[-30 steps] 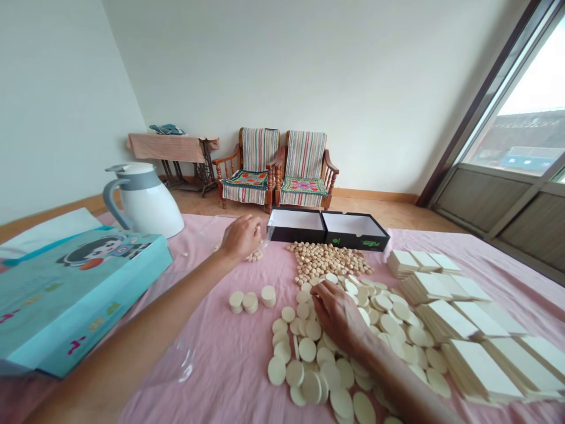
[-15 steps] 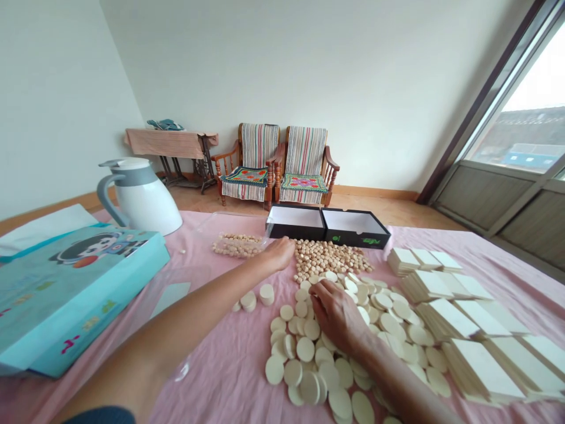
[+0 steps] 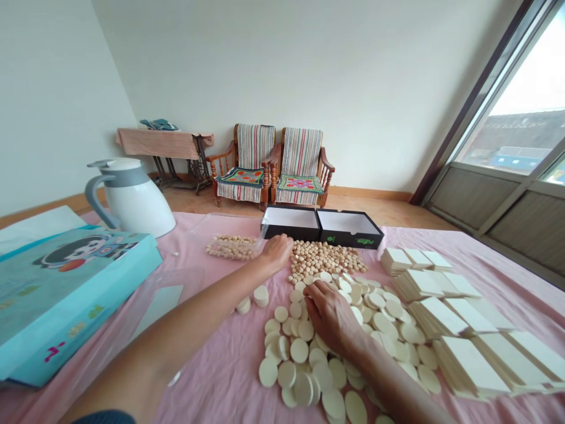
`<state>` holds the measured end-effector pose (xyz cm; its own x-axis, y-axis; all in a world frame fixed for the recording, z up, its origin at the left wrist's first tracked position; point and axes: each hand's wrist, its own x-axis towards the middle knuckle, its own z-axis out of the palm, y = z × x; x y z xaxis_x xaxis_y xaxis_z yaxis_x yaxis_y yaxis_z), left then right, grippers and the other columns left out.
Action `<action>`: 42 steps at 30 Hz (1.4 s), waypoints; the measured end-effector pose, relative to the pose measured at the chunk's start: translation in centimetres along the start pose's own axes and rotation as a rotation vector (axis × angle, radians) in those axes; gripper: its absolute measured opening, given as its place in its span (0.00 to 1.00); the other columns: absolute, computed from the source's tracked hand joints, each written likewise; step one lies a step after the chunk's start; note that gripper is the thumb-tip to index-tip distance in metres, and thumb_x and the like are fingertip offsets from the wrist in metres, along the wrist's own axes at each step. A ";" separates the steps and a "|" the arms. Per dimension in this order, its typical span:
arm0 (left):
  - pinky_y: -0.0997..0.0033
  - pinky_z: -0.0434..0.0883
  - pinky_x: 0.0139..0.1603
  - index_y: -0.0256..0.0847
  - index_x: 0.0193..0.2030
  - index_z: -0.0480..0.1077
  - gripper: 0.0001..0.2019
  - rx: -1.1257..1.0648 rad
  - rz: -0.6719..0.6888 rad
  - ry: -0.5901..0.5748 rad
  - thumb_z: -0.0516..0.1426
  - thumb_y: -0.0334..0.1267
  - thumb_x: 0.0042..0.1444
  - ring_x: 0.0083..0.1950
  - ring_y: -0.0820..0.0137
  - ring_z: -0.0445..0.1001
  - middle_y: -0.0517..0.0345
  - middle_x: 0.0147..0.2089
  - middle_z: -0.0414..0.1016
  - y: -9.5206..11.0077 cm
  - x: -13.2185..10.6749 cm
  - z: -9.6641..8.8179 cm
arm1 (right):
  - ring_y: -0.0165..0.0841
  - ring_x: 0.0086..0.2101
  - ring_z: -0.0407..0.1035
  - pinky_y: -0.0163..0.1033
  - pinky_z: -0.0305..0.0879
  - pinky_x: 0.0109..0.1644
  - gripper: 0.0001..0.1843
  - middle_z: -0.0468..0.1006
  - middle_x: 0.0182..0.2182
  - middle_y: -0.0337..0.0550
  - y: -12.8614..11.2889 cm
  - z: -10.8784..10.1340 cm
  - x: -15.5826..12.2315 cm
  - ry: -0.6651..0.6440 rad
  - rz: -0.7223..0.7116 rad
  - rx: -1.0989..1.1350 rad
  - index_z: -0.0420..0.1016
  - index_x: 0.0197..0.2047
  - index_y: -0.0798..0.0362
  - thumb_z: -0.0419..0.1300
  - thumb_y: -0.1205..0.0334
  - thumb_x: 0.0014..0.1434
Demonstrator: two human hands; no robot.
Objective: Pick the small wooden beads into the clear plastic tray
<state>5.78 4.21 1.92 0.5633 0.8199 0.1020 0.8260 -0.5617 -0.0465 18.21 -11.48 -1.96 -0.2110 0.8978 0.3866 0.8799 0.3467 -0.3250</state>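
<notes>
Beside the left edge of a heap of small round wooden beads (image 3: 326,259), my left hand (image 3: 278,250) is closed, fingers pressed together. Whatever it may hold is hidden. My right hand (image 3: 329,306) rests on the far part of a spread of flat, pale wooden discs (image 3: 300,350), its fingers curled and drawn together over them. I cannot make out what lies under its fingertips. Small stacks of discs (image 3: 261,295) stand left of the spread, near my left forearm. Behind my left hand is a clear plastic tray (image 3: 198,228) with more beads (image 3: 232,246) in it.
Two black open boxes (image 3: 351,229) with white insides stand behind the beads. Stacks of pale rectangular boards (image 3: 474,362) line the right side. A turquoise box (image 3: 88,282) and a white-grey jug (image 3: 139,203) are at left. Pink cloth (image 3: 212,353) covers the table.
The view has shifted slightly, so everything sits a little further left. Both hands stay at nearly the same places over the beads and discs.
</notes>
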 end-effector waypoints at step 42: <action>0.71 0.66 0.34 0.41 0.32 0.70 0.05 -0.036 -0.162 0.323 0.54 0.31 0.50 0.36 0.65 0.74 0.56 0.33 0.77 -10.8 -3.2 -5.7 | 0.32 0.32 0.62 0.36 0.55 0.36 0.09 0.68 0.29 0.43 -0.1 0.0 -0.1 0.037 -0.022 -0.007 0.68 0.33 0.54 0.48 0.71 0.61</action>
<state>-5.06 7.02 7.72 0.3850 0.8246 0.4145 0.8997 -0.4355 0.0307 18.14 -11.58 -1.95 -0.2147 0.8793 0.4251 0.8782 0.3642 -0.3100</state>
